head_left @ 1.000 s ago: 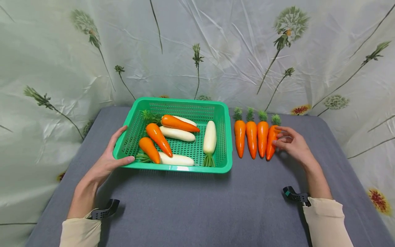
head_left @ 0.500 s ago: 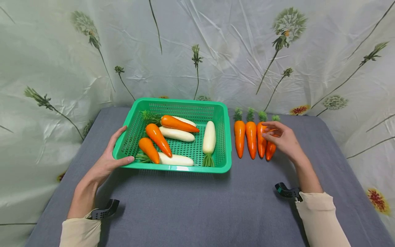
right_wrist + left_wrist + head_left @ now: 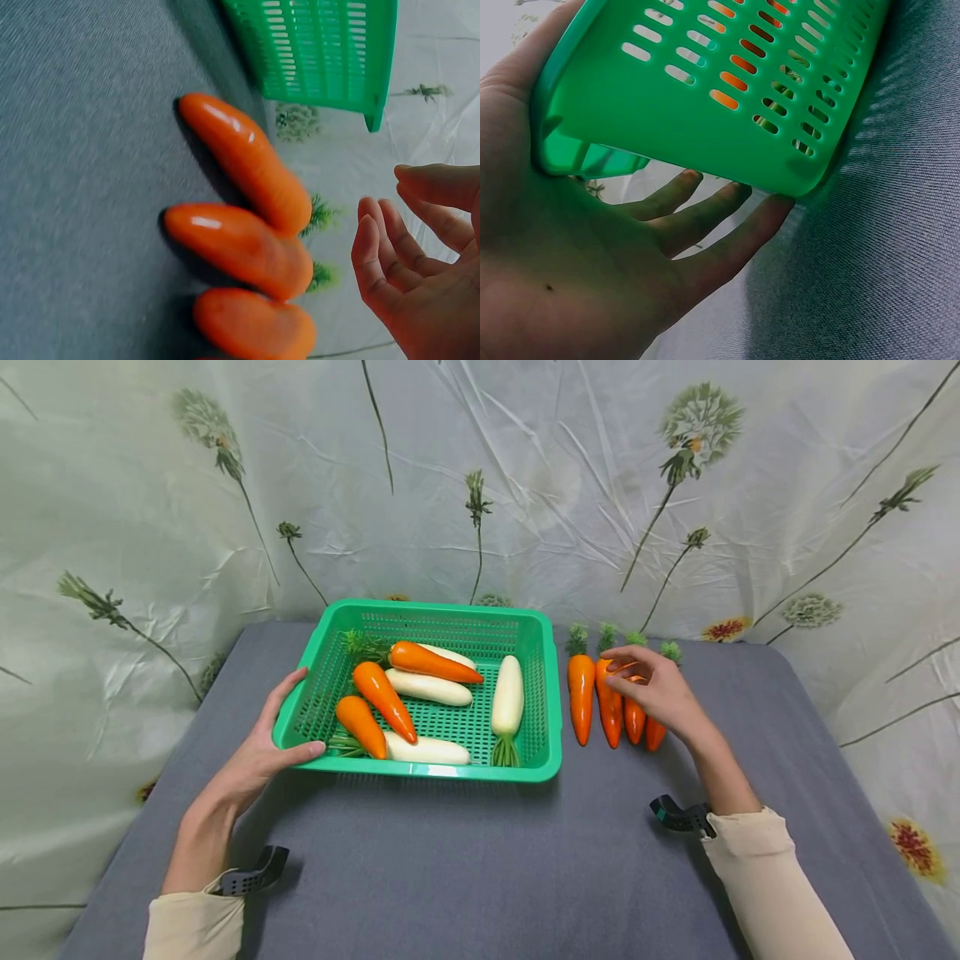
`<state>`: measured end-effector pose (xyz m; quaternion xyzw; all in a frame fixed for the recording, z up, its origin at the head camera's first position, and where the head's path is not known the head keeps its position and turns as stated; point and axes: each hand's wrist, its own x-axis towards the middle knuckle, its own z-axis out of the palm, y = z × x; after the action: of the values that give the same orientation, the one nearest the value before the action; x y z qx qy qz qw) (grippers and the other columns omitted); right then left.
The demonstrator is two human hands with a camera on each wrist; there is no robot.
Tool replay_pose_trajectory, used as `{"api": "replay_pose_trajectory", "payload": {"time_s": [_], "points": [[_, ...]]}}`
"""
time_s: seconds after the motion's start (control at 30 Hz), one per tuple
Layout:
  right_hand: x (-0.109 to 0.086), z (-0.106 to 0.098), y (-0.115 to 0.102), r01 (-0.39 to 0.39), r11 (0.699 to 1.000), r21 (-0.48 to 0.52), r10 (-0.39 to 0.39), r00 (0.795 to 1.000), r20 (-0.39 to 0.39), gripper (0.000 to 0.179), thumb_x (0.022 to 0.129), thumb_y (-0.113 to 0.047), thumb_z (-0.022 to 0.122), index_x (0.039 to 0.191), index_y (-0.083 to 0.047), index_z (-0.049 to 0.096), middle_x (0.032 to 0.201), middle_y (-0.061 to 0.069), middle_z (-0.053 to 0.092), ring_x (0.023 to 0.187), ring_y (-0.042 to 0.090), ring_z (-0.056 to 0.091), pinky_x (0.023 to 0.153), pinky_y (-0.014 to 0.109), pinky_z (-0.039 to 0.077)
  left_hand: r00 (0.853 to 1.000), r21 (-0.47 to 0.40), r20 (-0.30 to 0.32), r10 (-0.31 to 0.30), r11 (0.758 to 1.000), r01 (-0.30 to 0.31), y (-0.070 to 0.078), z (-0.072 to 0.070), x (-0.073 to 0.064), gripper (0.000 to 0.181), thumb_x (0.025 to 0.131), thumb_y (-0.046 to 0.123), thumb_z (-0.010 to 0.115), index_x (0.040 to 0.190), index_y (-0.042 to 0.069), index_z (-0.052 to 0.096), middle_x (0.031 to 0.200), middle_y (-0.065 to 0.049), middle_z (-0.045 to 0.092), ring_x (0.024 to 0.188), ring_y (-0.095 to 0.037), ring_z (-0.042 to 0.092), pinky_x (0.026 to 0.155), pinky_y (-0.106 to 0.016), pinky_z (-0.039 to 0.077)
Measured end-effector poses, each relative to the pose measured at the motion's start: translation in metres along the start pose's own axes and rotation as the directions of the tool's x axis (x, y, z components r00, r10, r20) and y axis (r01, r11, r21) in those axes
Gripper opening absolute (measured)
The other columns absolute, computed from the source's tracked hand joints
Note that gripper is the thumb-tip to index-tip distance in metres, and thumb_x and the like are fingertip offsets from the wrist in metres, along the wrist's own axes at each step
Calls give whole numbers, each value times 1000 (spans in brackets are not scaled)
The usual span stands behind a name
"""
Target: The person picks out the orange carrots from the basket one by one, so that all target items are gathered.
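Note:
My left hand (image 3: 264,752) holds the green plastic basket (image 3: 557,710) at its left end, the thumb on the front rim and fingers along the left side; the left wrist view shows fingertips against the basket's outer wall (image 3: 630,112). Inside lie several white radishes (image 3: 509,693) and three carrots (image 3: 429,662). My right hand (image 3: 660,689) hovers over a row of several carrots (image 3: 581,697) to the right of the basket, partly covering those on the right. Its fingers are loosely bent with nothing between them; in the right wrist view the hand (image 3: 427,277) stands apart from the carrots (image 3: 240,157).
A grey cloth (image 3: 480,860) covers the table. Behind it hangs a pale curtain (image 3: 420,485) with a dandelion print. Black straps with cameras (image 3: 255,870) sit at both wrists.
My right hand has moved left along the carrot row, from the rightmost carrot to above the second and third from the left. My left hand and the basket have stayed put.

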<state>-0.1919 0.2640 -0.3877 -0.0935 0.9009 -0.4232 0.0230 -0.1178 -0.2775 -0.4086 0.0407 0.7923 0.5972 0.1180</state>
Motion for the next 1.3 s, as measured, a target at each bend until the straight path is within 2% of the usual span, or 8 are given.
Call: {"api": "replay_pose_trajectory", "payload": {"time_s": [0.2,0.43,0.7,0.8,0.93,1.07,1.3], "points": [[4,6,-14,56,997,59,-57,998,16,38,102,-20,68,138,-8,64,127,17,66,113,26,64,101,44,50,1000,12,-2,-9,1000,9,0,0,0,102,96,14,72,164,51,6,168,-13,6,134,-18,32,92,-14,37],[11,14,-32,127,986,108,-131,991,27,34,102,-15,67,135,-8,66,129,17,68,108,15,63,93,25,53,1000,1,1,-1,1000,1,0,1,0,101,96,14,71,164,50,6,166,-14,10,131,-15,34,92,-13,39],[20,25,-45,159,974,163,-168,985,43,34,100,-9,68,134,-5,65,130,17,67,111,25,65,90,23,54,1000,-1,1,5,1000,-5,-1,1,1,101,96,13,72,164,50,6,166,-13,10,132,-15,34,92,-13,38],[23,29,-50,172,972,162,-182,982,49,33,100,-10,68,133,-6,66,128,16,68,112,26,65,90,25,54,1000,4,0,3,1000,-3,-1,0,1,102,96,13,72,164,50,6,166,-12,9,132,-16,33,92,-13,37],[27,33,-59,197,969,152,-207,977,53,33,101,-11,68,133,-6,66,127,16,69,112,26,65,93,34,54,1000,13,-1,0,1000,0,-2,-1,1,102,96,14,71,164,51,5,168,-11,7,133,-16,32,92,-13,36],[32,39,-67,221,958,181,-237,969,72,34,100,-10,68,133,-4,65,130,21,67,115,28,64,97,42,54,1000,7,-1,-1,1000,1,-2,-1,1,101,96,14,71,164,50,5,168,-12,7,134,-16,32,92,-13,36],[38,51,-77,229,948,221,-256,961,103,35,100,-7,68,135,0,63,132,23,64,119,32,63,100,46,53,1000,-6,1,1,1000,-1,-2,-1,1,100,97,14,71,164,50,6,166,-13,9,132,-14,33,92,-14,37]]}}
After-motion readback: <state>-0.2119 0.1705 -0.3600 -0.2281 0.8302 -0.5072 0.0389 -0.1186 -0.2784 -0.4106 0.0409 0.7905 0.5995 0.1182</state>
